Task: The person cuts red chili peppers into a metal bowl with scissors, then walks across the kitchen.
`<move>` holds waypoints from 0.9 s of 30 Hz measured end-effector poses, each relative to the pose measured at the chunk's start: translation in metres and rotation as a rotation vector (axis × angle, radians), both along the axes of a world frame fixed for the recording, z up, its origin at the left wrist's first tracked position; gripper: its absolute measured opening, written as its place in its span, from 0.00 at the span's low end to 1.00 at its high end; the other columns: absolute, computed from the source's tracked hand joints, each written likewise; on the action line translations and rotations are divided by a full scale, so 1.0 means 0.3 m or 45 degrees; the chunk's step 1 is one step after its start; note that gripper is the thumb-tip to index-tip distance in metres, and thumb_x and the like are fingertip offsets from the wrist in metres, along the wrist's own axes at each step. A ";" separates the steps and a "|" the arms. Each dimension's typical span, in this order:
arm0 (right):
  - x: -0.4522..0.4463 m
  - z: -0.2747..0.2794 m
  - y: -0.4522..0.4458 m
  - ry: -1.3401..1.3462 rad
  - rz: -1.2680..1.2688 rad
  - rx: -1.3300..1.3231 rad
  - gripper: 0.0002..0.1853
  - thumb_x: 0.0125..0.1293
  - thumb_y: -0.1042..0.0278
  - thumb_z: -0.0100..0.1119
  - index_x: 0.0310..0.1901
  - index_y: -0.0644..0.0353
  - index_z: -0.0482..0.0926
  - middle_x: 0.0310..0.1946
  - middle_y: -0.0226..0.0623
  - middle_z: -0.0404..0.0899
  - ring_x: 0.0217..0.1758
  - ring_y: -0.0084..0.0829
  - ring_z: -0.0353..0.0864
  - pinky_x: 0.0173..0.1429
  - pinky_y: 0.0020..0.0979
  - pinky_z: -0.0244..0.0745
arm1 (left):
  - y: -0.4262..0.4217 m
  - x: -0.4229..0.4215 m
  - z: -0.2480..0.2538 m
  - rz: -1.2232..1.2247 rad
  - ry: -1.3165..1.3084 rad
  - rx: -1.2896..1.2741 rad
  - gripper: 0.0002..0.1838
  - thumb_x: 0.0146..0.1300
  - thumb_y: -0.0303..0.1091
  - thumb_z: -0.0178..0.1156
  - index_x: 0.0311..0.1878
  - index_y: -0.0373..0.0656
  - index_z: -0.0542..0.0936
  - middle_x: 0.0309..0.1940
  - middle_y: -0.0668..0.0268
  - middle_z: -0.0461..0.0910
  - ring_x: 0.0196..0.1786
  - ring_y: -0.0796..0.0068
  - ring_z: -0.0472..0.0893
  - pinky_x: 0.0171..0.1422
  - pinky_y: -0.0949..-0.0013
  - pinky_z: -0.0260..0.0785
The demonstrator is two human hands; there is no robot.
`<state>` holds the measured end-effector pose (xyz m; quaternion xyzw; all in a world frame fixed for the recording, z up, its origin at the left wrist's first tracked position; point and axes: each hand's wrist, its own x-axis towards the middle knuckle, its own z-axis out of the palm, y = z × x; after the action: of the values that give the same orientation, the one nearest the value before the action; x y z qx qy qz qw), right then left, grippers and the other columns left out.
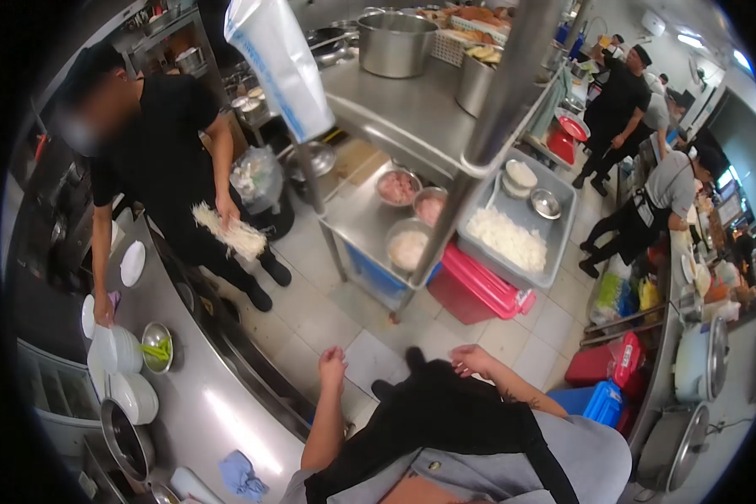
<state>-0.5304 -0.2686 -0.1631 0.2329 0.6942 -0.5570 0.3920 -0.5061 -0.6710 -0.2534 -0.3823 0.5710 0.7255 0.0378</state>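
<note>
My left hand (332, 367) hangs in the air above the tiled floor, its fingers loosely bent and apart with nothing in them. To its left runs the steel counter (195, 370), which it does not touch. My right hand (472, 361) is held in front of my black apron (428, 412), also empty, its fingers loosely bent. Beyond that hand, the pink lidded bin (470, 290) stands on the floor, apart from it. A blue cloth (242, 475) lies crumpled on the counter near my left forearm.
A co-worker (164, 143) at the left holds pale shredded strands and reaches to stacked white bowls (119, 349). A steel shelf (357, 214) with meat bowls stands ahead, beside a grey tub (563, 239) of white food. Several people work at the right.
</note>
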 end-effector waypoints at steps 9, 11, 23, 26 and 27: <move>-0.542 0.041 -0.130 0.883 0.324 0.296 0.49 0.57 0.50 0.79 0.73 0.66 0.65 0.49 0.45 0.81 0.42 0.33 0.84 0.46 0.36 0.83 | -0.118 -0.707 0.361 -0.065 0.304 -0.065 0.16 0.74 0.35 0.61 0.59 0.37 0.77 0.50 0.63 0.81 0.49 0.72 0.82 0.48 0.67 0.78; -0.620 0.020 -0.137 0.809 0.446 0.337 0.47 0.56 0.55 0.80 0.72 0.65 0.65 0.55 0.46 0.78 0.48 0.33 0.83 0.46 0.37 0.84 | -0.181 -0.797 0.393 -0.029 0.341 -0.038 0.16 0.73 0.35 0.61 0.59 0.38 0.77 0.50 0.63 0.81 0.49 0.72 0.82 0.48 0.66 0.78; -0.754 0.174 -0.218 0.594 -0.066 0.042 0.17 0.66 0.57 0.70 0.50 0.58 0.82 0.46 0.36 0.83 0.54 0.41 0.82 0.57 0.43 0.78 | -0.574 -1.580 0.259 -0.201 0.236 0.233 0.18 0.70 0.36 0.62 0.59 0.40 0.76 0.47 0.63 0.82 0.43 0.68 0.82 0.43 0.66 0.77; -0.722 0.225 -0.270 0.578 -0.573 0.016 0.16 0.66 0.56 0.69 0.48 0.58 0.82 0.44 0.36 0.83 0.52 0.40 0.82 0.55 0.43 0.78 | -0.670 -1.790 0.158 -0.309 0.141 0.267 0.15 0.70 0.36 0.60 0.56 0.41 0.77 0.47 0.63 0.82 0.43 0.69 0.82 0.43 0.66 0.77; -0.714 0.233 -0.288 0.599 -0.716 -0.006 0.16 0.67 0.56 0.69 0.48 0.57 0.82 0.44 0.35 0.82 0.51 0.40 0.82 0.55 0.43 0.78 | -0.686 -1.865 0.163 -0.391 0.119 0.257 0.16 0.70 0.36 0.60 0.58 0.42 0.76 0.48 0.63 0.82 0.44 0.68 0.82 0.44 0.66 0.77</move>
<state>-0.7447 -0.3550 -0.0932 0.2791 0.6731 -0.6828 0.0536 -1.0655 -0.8767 -0.2045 -0.2509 0.5482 0.7817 0.1596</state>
